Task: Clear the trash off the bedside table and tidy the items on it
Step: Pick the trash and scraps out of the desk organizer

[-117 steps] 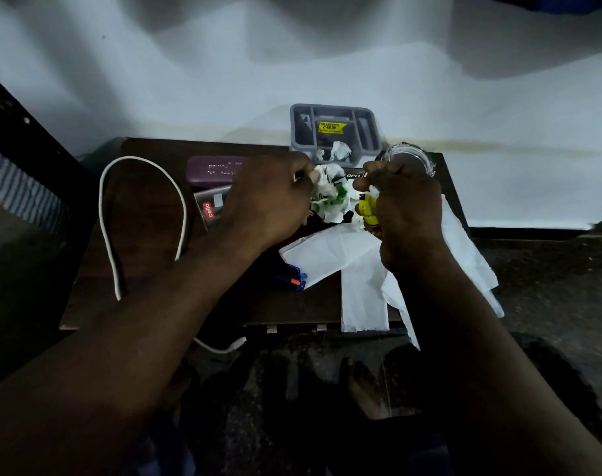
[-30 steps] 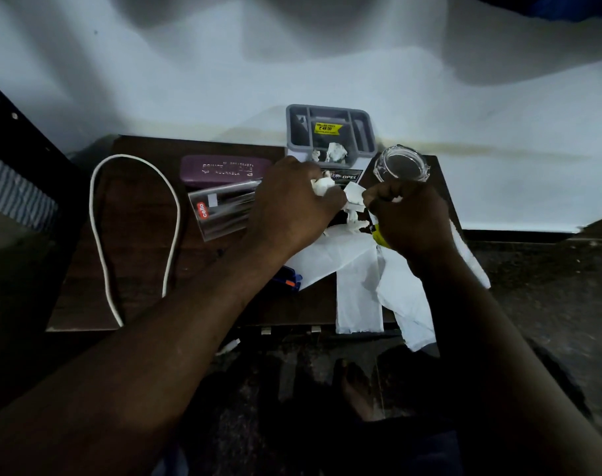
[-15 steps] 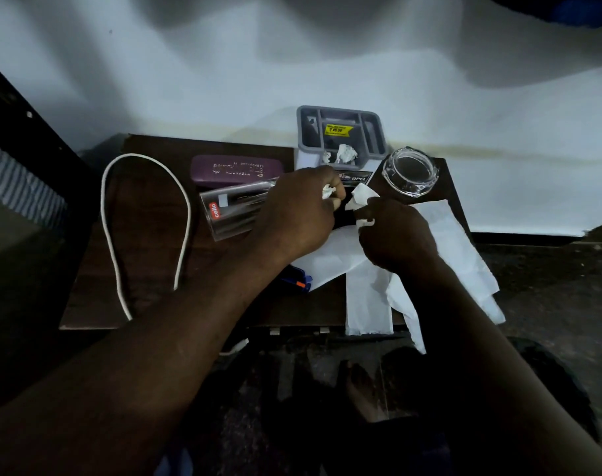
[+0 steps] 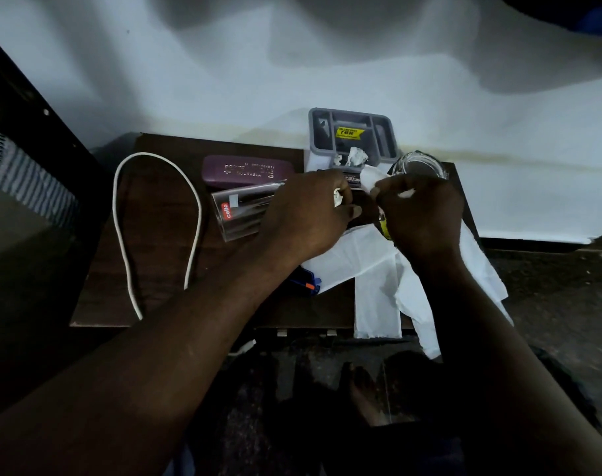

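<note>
Over the dark wooden bedside table [image 4: 162, 255] my left hand [image 4: 306, 218] is closed around a small crumpled white paper scrap [image 4: 338, 197]. My right hand [image 4: 419, 214] is closed on white paper scraps and a yellow wrapper [image 4: 384, 228] that sticks out below the fingers. A flat white plastic bag [image 4: 378, 269] lies under both hands and hangs over the table's front edge. More crumpled paper [image 4: 356, 156] sits in the grey compartment tray [image 4: 320, 146] at the back.
A white cable [image 4: 121, 214] loops across the table's left part. A purple case [image 4: 244, 171] and a clear Cello pen box [image 4: 241, 211] lie mid-table. A glass jar [image 4: 423, 164] stands behind my right hand. A blue item [image 4: 308, 285] shows under my left forearm. A white wall rises behind.
My right hand has lifted from the bag and closed on the scraps and yellow wrapper. My left hand stays closed on its paper scrap at about the same spot.
</note>
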A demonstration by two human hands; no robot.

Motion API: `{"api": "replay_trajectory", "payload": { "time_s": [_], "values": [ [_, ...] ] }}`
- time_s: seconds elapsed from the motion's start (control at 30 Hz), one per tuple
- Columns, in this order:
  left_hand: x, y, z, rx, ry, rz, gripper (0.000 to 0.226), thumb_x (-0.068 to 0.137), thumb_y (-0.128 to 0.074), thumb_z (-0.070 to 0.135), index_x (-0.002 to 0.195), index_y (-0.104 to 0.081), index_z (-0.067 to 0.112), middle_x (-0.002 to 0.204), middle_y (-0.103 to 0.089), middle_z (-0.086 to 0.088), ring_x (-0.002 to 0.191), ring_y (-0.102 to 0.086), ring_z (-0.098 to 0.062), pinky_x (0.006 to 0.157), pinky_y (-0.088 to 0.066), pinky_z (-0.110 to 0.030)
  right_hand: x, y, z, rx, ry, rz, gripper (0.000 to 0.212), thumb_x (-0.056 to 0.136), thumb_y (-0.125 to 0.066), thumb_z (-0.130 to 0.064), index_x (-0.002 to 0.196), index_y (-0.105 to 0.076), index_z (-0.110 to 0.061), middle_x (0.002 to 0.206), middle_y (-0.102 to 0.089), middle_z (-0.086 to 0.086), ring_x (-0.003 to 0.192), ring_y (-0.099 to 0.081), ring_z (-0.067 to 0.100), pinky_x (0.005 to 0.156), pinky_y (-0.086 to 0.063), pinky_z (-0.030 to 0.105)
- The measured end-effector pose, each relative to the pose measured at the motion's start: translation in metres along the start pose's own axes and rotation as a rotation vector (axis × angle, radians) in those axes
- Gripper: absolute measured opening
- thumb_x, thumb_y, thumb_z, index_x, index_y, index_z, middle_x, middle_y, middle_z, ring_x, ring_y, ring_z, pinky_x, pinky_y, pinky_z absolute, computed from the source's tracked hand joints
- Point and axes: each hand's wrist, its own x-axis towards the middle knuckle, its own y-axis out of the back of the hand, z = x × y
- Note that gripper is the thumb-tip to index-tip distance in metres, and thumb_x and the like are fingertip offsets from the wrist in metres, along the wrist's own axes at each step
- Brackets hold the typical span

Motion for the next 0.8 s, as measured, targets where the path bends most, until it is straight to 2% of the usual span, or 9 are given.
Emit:
{"api": "replay_trajectory", "payload": {
  "time_s": [0.1, 0.23, 0.33, 0.43, 0.53, 0.57, 0.6, 0.7, 0.8],
  "values": [
    [0.0, -0.002, 0.001, -0.021, 0.012, 0.013, 0.022, 0.086, -0.076, 0.049, 0.094, -0.071, 0.029, 0.098, -0.073, 0.007, 0.084, -0.064, -0.013, 0.065, -0.039, -0.027, 0.0, 0.001, -0.003, 0.24, -0.082, -0.013, 0.007, 0.08, -0.081, -0.029, 0.073, -0.081, -0.026, 0.065, -0.074, -0.004, 0.062, -0.069, 0.017, 0.065, -0.06, 0.037],
    [0.002, -0.007, 0.004, -0.112, 0.009, 0.024, 0.03, 0.085, -0.075, 0.058, 0.088, -0.071, 0.028, 0.095, -0.073, 0.009, 0.085, -0.066, -0.009, 0.073, -0.052, -0.033, -0.005, 0.006, -0.007, 0.588, -0.211, -0.172, 0.013, 0.094, -0.067, 0.001, 0.092, -0.078, -0.004, 0.063, -0.06, 0.011, 0.052, -0.051, 0.018, 0.052, -0.039, 0.021],
    [0.003, -0.011, 0.006, -0.144, 0.012, 0.036, 0.035, 0.087, -0.07, 0.062, 0.087, -0.073, 0.027, 0.089, -0.073, 0.008, 0.079, -0.066, -0.008, 0.071, -0.053, -0.035, -0.004, 0.006, -0.003, 0.698, -0.244, -0.234, 0.019, 0.099, -0.056, 0.006, 0.11, -0.069, 0.014, 0.051, -0.042, 0.007, 0.036, -0.031, 0.008, 0.039, -0.025, 0.015],
    [0.002, -0.011, 0.012, -0.237, 0.063, 0.031, 0.043, 0.088, -0.063, 0.065, 0.087, -0.076, 0.024, 0.085, -0.074, 0.005, 0.074, -0.067, -0.008, 0.069, -0.054, -0.033, -0.007, 0.005, -0.005, 0.649, -0.185, -0.215, 0.02, 0.095, -0.055, 0.014, 0.109, -0.069, 0.017, 0.062, -0.05, 0.019, 0.035, -0.036, 0.009, 0.037, -0.025, 0.014],
    [0.001, -0.011, 0.019, -0.427, 0.191, -0.015, 0.046, 0.094, -0.065, 0.058, 0.087, -0.078, 0.014, 0.076, -0.075, -0.007, 0.057, -0.067, -0.013, 0.055, -0.052, -0.03, -0.01, -0.001, -0.005, 0.647, -0.152, -0.223, 0.015, 0.094, -0.062, 0.001, 0.095, -0.075, 0.009, 0.077, -0.058, 0.045, 0.048, -0.056, 0.041, 0.042, -0.044, 0.032],
    [0.0, -0.011, 0.02, -0.507, 0.246, -0.041, 0.042, 0.095, -0.068, 0.052, 0.088, -0.078, 0.012, 0.077, -0.075, -0.014, 0.052, -0.065, -0.016, 0.051, -0.05, -0.029, -0.01, -0.002, -0.006, 0.655, -0.155, -0.212, 0.016, 0.093, -0.065, -0.005, 0.087, -0.079, -0.001, 0.082, -0.061, 0.045, 0.061, -0.059, 0.057, 0.049, -0.052, 0.048],
    [0.0, -0.012, 0.02, -0.587, 0.293, -0.062, 0.037, 0.095, -0.071, 0.047, 0.09, -0.078, 0.011, 0.081, -0.075, -0.019, 0.053, -0.065, -0.021, 0.051, -0.05, -0.032, -0.009, -0.002, -0.006, 0.659, -0.16, -0.214, 0.018, 0.092, -0.067, -0.009, 0.08, -0.081, -0.009, 0.078, -0.064, 0.04, 0.068, -0.061, 0.061, 0.054, -0.054, 0.052],
    [0.001, -0.012, 0.018, -0.714, 0.374, -0.088, 0.023, 0.095, -0.073, 0.035, 0.093, -0.078, 0.012, 0.09, -0.076, -0.019, 0.065, -0.069, -0.035, 0.054, -0.05, -0.04, -0.007, -0.001, -0.007, 0.653, -0.216, -0.219, 0.029, 0.096, -0.07, -0.015, 0.068, -0.075, -0.015, 0.061, -0.059, 0.016, 0.043, -0.052, 0.026, 0.044, -0.04, 0.027],
    [-0.001, -0.009, 0.021, -0.72, 0.403, -0.108, 0.022, 0.097, -0.071, 0.03, 0.091, -0.075, 0.009, 0.076, -0.073, -0.016, 0.049, -0.06, -0.021, 0.041, -0.042, -0.023, -0.006, 0.0, -0.009, 0.692, -0.258, -0.182, 0.022, 0.09, -0.079, -0.026, 0.073, -0.078, -0.011, 0.074, -0.066, 0.027, 0.064, -0.057, 0.028, 0.061, -0.044, 0.038]
  ]
}}
